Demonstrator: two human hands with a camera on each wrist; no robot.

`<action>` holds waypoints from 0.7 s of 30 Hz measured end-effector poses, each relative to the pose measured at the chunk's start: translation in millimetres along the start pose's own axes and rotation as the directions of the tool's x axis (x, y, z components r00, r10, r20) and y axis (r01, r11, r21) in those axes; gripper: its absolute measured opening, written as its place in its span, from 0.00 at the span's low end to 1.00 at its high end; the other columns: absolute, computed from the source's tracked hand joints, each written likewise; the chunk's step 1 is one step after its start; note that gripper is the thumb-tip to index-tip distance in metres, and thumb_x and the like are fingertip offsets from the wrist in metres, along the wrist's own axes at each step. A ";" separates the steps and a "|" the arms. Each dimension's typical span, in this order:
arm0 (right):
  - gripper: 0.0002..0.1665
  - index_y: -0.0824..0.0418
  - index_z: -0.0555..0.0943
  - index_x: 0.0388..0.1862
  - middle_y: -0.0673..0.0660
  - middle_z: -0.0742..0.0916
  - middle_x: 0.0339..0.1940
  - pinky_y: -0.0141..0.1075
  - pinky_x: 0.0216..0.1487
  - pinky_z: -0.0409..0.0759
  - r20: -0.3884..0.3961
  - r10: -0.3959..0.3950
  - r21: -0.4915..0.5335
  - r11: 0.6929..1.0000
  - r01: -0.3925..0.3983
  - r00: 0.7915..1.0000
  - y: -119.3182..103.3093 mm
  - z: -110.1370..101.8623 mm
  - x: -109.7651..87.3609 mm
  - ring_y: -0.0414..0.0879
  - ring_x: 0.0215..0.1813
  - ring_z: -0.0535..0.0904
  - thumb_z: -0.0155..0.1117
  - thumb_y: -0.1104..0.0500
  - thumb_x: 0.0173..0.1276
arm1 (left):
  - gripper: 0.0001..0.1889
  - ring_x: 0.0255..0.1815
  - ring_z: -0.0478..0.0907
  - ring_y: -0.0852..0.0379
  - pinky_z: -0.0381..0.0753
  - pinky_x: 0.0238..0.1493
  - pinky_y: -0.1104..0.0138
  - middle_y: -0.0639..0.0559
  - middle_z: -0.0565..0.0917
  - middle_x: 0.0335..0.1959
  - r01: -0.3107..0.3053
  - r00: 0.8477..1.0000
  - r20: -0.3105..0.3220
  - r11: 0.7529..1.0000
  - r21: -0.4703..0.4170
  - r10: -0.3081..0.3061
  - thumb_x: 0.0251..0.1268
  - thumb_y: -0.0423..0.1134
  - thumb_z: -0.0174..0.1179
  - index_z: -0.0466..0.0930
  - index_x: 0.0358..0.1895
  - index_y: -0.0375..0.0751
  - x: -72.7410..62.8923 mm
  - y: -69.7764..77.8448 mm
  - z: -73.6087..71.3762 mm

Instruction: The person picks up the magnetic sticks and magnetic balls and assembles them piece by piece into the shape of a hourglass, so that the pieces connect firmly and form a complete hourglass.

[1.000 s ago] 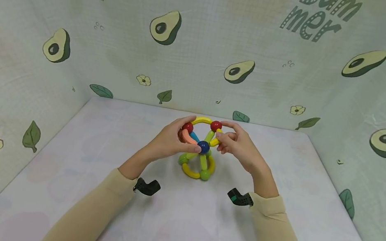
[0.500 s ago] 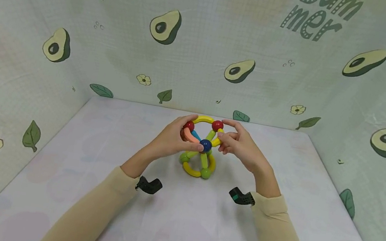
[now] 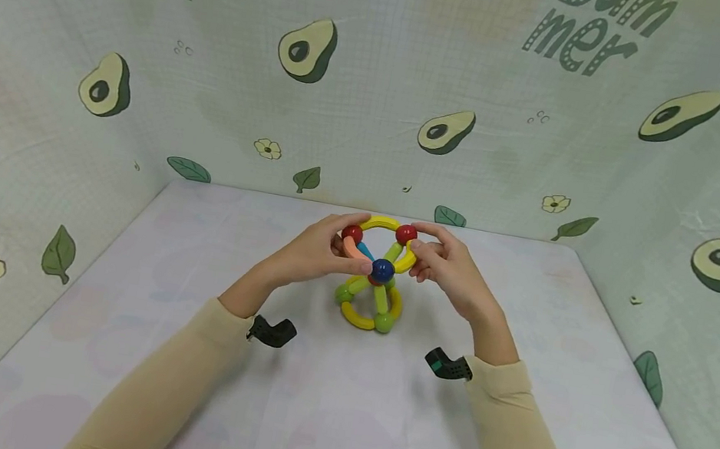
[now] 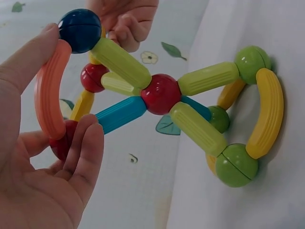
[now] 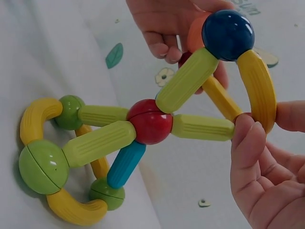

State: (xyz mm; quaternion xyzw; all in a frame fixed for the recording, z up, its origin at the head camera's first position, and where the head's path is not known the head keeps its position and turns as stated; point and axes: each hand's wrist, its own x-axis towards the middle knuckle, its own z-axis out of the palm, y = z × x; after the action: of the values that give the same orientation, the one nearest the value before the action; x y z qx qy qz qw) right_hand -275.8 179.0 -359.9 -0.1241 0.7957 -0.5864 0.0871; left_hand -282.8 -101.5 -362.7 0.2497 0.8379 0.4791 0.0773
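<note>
A magnetic ball-and-stick model [image 3: 379,301] stands upright on the table. A central red ball [image 4: 161,94] joins its green and blue straight sticks. Its base is a ring of green balls [image 5: 44,166] and yellow curved sticks [image 4: 271,114]. My left hand [image 3: 303,255] holds the upper ring, thumb at the dark blue ball [image 4: 80,30] and orange curved stick [image 4: 52,88], fingers around the left red ball [image 3: 352,233]. My right hand [image 3: 451,269] pinches a yellow curved stick [image 5: 259,86] that meets the dark blue ball; its other end, by the right red ball [image 3: 406,234], is hidden behind my fingers.
The table [image 3: 330,422] wears a pale cloth. Behind and beside it rise fabric walls [image 3: 370,156] printed with avocados and leaves. Black wrist straps [image 3: 448,364] sit at both cuffs.
The yellow curved stick in my right hand has swung outward, its far end coming up to the right red ball. My left thumb has drawn back a little and the left forearm shifted left.
</note>
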 end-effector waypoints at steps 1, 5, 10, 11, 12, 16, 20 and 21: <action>0.31 0.52 0.68 0.81 0.61 0.87 0.45 0.33 0.46 0.86 0.002 0.000 0.000 1.000 0.000 1.000 0.2 -0.4 0.1 0.53 0.40 0.83 0.59 0.49 0.85 | 0.49 0.47 0.78 0.49 0.83 0.47 0.62 0.46 0.73 0.63 0.001 1.000 0.007 1.000 -0.006 -0.001 0.64 0.56 0.76 0.60 0.84 0.53 0.9 0.1 -0.8; 0.30 0.52 0.69 0.80 0.62 0.87 0.44 0.33 0.46 0.86 0.013 -0.004 0.001 1.000 0.004 1.000 1.7 -2.3 0.7 0.53 0.40 0.83 0.59 0.50 0.84 | 0.49 0.47 0.77 0.48 0.83 0.46 0.61 0.44 0.74 0.61 0.011 1.000 0.028 0.999 -0.034 -0.010 0.64 0.54 0.77 0.60 0.84 0.52 2.5 2.3 -3.3; 0.31 0.51 0.69 0.81 0.62 0.86 0.46 0.33 0.47 0.86 0.017 -0.012 -0.005 1.000 0.012 1.000 3.4 -5.2 0.5 0.53 0.40 0.83 0.60 0.50 0.84 | 0.47 0.47 0.76 0.46 0.80 0.47 0.60 0.41 0.75 0.62 0.032 0.998 0.050 0.995 -0.093 -0.027 0.65 0.54 0.76 0.61 0.84 0.54 3.5 1.2 -4.2; 0.31 0.51 0.68 0.81 0.62 0.87 0.46 0.33 0.47 0.86 0.017 -0.016 -0.003 1.000 0.016 1.000 3.4 -5.4 0.3 0.53 0.40 0.84 0.60 0.50 0.84 | 0.47 0.48 0.76 0.46 0.80 0.48 0.60 0.42 0.76 0.63 0.039 0.998 0.053 0.994 -0.103 -0.033 0.65 0.54 0.76 0.61 0.84 0.56 3.6 0.5 -4.2; 0.31 0.50 0.68 0.82 0.62 0.86 0.46 0.34 0.47 0.87 0.019 -0.021 -0.002 1.000 0.021 1.000 3.5 -5.6 0.2 0.53 0.40 0.83 0.60 0.50 0.84 | 0.47 0.49 0.76 0.46 0.80 0.49 0.59 0.44 0.76 0.64 0.045 0.998 0.057 0.992 -0.116 -0.039 0.65 0.54 0.76 0.61 0.84 0.57 3.6 0.4 -4.2; 0.31 0.48 0.68 0.83 0.63 0.86 0.46 0.35 0.47 0.87 0.029 -0.039 -0.005 0.999 0.039 0.999 2.8 -5.2 -0.5 0.54 0.41 0.83 0.59 0.51 0.84 | 0.46 0.52 0.76 0.47 0.80 0.54 0.59 0.49 0.77 0.68 0.065 0.996 0.066 0.989 -0.135 -0.056 0.65 0.54 0.76 0.61 0.83 0.59 3.5 -0.3 -4.0; 0.30 0.50 0.70 0.82 0.62 0.86 0.47 0.37 0.48 0.87 0.026 -0.037 -0.023 0.999 0.038 0.999 2.5 -5.6 -1.4 0.54 0.41 0.84 0.58 0.51 0.85 | 0.46 0.51 0.75 0.47 0.80 0.50 0.62 0.48 0.76 0.66 0.061 0.997 0.061 0.988 -0.143 -0.053 0.65 0.52 0.76 0.61 0.83 0.59 4.2 -0.4 -2.9; 0.30 0.50 0.70 0.82 0.62 0.86 0.46 0.36 0.48 0.87 0.022 -0.034 -0.026 0.999 0.035 0.999 2.3 -5.5 -1.3 0.54 0.41 0.84 0.58 0.51 0.85 | 0.46 0.50 0.75 0.47 0.80 0.49 0.62 0.48 0.76 0.65 0.057 0.997 0.059 0.988 -0.143 -0.049 0.65 0.52 0.76 0.61 0.83 0.58 4.2 -0.1 -2.6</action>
State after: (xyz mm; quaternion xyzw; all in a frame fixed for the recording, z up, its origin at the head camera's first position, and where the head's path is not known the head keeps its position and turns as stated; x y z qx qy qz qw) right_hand -276.4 185.1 -360.5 -0.1453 0.8001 -0.5759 0.0841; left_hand -287.4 -101.5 -361.0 0.2340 0.8049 0.5294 0.1310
